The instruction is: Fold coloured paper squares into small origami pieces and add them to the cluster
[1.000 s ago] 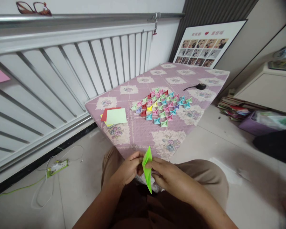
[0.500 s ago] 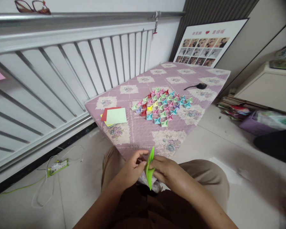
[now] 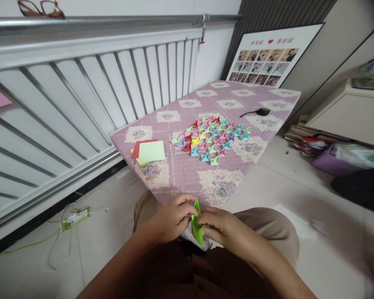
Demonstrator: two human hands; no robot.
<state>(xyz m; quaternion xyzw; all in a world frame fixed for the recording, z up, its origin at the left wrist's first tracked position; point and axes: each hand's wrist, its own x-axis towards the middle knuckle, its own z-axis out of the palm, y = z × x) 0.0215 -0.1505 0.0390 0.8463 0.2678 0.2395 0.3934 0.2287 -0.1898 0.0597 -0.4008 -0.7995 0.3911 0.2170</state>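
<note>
A bright green sheet of folded paper stands on edge between my two hands, just off the table's near corner and above my lap. My left hand grips its left side, the fingers curled over the upper part. From the right, my right hand pinches the paper, some fingertips reaching into the fold. Farther up on the table are several small folded paper pieces in red, green, blue, pink and yellow, set out in slanting rows. Left of them lies a small stack of paper sheets, pale green on top.
A floral pink cloth covers the table. A white radiator runs along its left side. A black object with a cable lies near the right edge. On the floor at left is a power strip. A photo board leans behind.
My left fingers have closed onto the green paper from above, where thumb and finger were more apart. The paper has tilted and sits slightly lower. Things on the table stay put.
</note>
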